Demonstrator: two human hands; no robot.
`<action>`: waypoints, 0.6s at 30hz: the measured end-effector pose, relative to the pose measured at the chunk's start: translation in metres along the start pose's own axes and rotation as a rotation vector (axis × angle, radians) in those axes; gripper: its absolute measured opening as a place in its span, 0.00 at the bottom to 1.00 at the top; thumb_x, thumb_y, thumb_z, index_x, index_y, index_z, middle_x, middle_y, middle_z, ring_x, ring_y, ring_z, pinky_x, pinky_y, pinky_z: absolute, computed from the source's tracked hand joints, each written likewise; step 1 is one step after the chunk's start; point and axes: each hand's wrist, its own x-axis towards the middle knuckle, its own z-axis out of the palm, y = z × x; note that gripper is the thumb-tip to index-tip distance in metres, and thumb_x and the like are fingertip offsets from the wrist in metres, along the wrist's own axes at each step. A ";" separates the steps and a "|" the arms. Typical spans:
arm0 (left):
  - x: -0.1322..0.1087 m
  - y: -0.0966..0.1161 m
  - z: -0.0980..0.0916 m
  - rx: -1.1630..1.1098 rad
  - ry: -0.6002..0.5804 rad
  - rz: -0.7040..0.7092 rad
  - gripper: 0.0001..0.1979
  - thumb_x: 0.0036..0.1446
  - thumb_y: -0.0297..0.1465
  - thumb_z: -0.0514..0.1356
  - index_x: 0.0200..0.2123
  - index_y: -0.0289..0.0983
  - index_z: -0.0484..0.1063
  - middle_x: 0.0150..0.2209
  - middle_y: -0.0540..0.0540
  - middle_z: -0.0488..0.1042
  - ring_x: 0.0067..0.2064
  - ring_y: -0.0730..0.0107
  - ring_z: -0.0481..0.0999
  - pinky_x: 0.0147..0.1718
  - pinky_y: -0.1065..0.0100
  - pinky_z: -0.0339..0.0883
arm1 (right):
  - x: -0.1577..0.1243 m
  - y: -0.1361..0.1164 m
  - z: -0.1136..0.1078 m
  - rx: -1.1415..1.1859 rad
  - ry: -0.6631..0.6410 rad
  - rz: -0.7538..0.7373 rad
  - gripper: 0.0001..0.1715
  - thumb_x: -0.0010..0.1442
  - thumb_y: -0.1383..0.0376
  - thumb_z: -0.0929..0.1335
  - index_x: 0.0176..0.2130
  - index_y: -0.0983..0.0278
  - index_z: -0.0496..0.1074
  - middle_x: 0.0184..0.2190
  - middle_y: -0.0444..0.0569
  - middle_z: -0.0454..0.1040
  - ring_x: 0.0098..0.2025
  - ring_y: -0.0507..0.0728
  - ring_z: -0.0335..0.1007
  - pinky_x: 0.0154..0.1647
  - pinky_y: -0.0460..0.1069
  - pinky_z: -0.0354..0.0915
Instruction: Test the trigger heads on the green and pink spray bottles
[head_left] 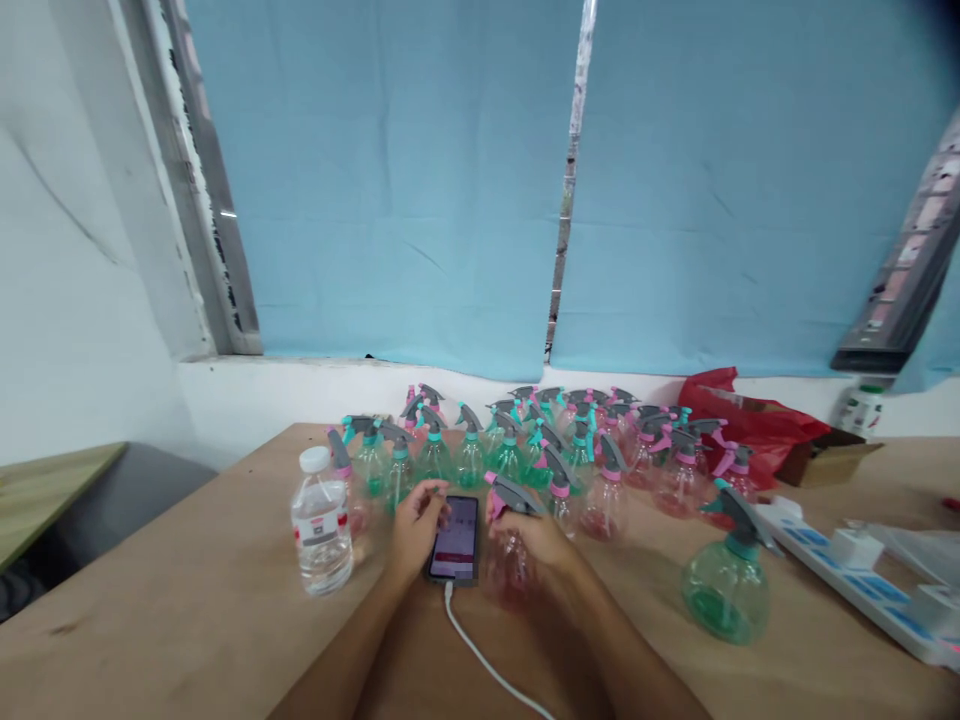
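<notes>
A smartphone (pixel 456 538) with a lit screen lies on the wooden table (pixel 187 610), a white cable (pixel 480 655) plugged into its near end. My left hand (pixel 415 527) rests at the phone's left edge, fingers curled with a fingertip at the screen. My right hand (pixel 534 535) is wrapped around a pink spray bottle (pixel 504 570) with a grey and pink trigger head (pixel 514 494), just right of the phone.
Several green and pink spray bottles (pixel 540 445) crowd the table behind the phone. A lone green spray bottle (pixel 726 585) stands right, a water bottle (pixel 321 530) left. A white power strip (pixel 855 575), red bag (pixel 739 415) and cardboard box (pixel 825 455) lie at right.
</notes>
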 end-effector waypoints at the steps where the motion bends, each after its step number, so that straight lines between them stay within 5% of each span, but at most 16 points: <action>1: -0.002 0.001 -0.001 0.002 -0.001 -0.003 0.17 0.58 0.44 0.62 0.42 0.37 0.75 0.25 0.53 0.73 0.23 0.71 0.70 0.23 0.72 0.61 | 0.002 -0.002 0.001 0.025 -0.022 0.012 0.05 0.47 0.67 0.70 0.29 0.61 0.76 0.25 0.41 0.75 0.28 0.54 0.71 0.31 0.48 0.65; 18: -0.020 0.009 0.005 0.058 -0.061 0.082 0.18 0.59 0.47 0.62 0.39 0.37 0.76 0.20 0.54 0.69 0.22 0.70 0.69 0.24 0.71 0.63 | 0.016 -0.004 0.008 0.127 -0.081 0.054 0.07 0.49 0.60 0.73 0.29 0.61 0.77 0.26 0.43 0.77 0.26 0.54 0.72 0.32 0.49 0.64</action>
